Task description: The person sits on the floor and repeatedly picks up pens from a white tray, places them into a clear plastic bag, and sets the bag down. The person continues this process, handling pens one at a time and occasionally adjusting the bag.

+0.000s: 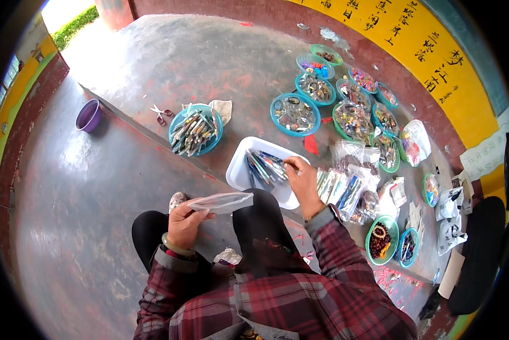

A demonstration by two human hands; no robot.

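Observation:
My left hand (183, 226) is closed on the edge of a see-through plastic bag (220, 202), held flat above my lap. My right hand (303, 184) reaches over the right side of a white plastic tub (235, 170). Its fingers are pinched together at the ends of several pens (264, 168) lying in that tub; what they grip is too small to make out. Left of the tub, a blue basket (172, 128) is heaped with more pens (193, 132). Plastic packets of pens (353, 190) lie just right of my right hand.
Scissors (162, 115) and a cloth (223, 110) lie by the blue basket. A purple basin (88, 116) stands far left on the lower floor. Several baskets of small goods (296, 114) crowd the right, with a green basket of beads (370, 241) nearer. A step edge (146, 134) crosses the floor.

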